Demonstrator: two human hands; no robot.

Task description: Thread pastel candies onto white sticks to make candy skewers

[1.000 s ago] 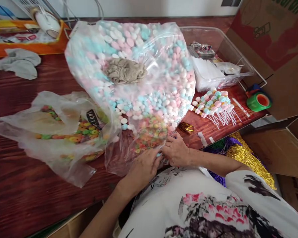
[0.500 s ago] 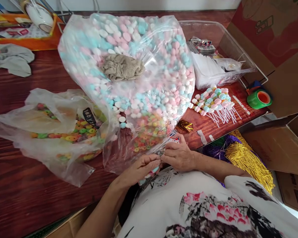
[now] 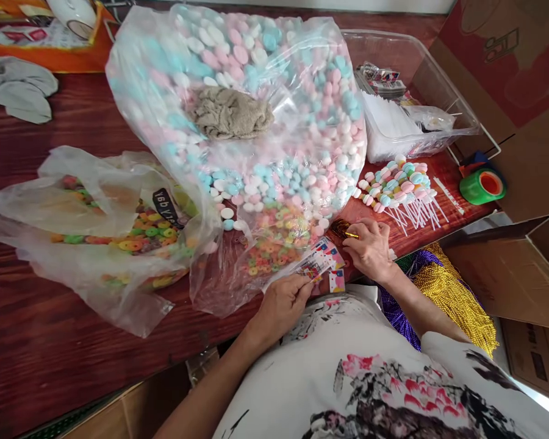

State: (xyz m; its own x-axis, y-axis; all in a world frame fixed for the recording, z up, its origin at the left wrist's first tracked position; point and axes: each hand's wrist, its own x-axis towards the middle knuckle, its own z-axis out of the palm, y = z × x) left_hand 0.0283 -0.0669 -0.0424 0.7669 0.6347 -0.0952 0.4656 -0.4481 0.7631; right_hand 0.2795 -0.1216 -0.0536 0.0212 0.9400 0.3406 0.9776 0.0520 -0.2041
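Observation:
My left hand is closed round the lower end of a clear plastic packet with a colourful printed card, at the table's front edge. A smaller printed card lies just right of it. My right hand pinches a shiny gold twist tie beside a bundle of gold ties. Beyond my hands is a big clear bag of pink, white and blue candy beads, with small orange and yellow ring candies at its near end. Candy bead strings with white cord ends are piled to the right.
An open bag of coloured ring candies lies left. A brown cloth rests on the big bag. Back right are a clear plastic tub, a green tape roll and cardboard boxes. Gold bead strings hang below the edge.
My hands were together near my body and have parted. The right has reached forward and right to the gold ties; the left keeps the packet, and the bead string under it is out of sight.

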